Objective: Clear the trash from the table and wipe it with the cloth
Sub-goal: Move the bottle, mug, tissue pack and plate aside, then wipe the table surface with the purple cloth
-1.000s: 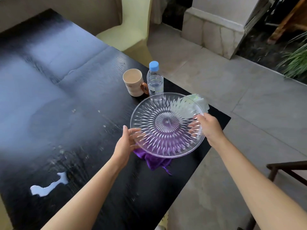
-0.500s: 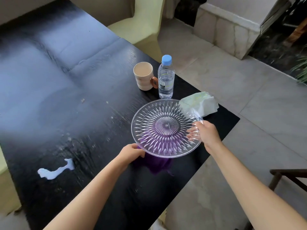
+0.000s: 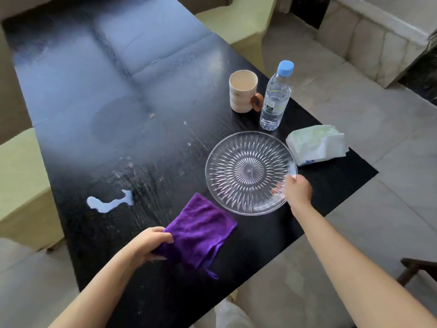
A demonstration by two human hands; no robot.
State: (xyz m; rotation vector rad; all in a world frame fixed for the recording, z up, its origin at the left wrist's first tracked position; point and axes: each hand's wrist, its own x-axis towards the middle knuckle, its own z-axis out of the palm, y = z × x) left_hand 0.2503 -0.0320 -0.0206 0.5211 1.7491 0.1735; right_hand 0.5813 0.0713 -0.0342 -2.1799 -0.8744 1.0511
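Your left hand (image 3: 146,245) pinching the fuzzy purple cloth (image 3: 198,233), right hand (image 3: 296,191) gripping the ribbed glass plate (image 3: 246,171) rim, mug (image 3: 242,91), bottle (image 3: 275,95), tissue pack (image 3: 316,144) crowding behind, white spill (image 3: 107,202) left.

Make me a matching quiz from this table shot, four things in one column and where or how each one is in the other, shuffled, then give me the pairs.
Things
1. purple cloth
2. glass plate
3. water bottle
4. white spill

States
A. stands upright beside the mug, blue cap on
B. pinched at its edge by the left hand
C. lies on the black table, left of the cloth, touched by neither hand
D. held at its rim by the right hand

Pairs: 1-B, 2-D, 3-A, 4-C
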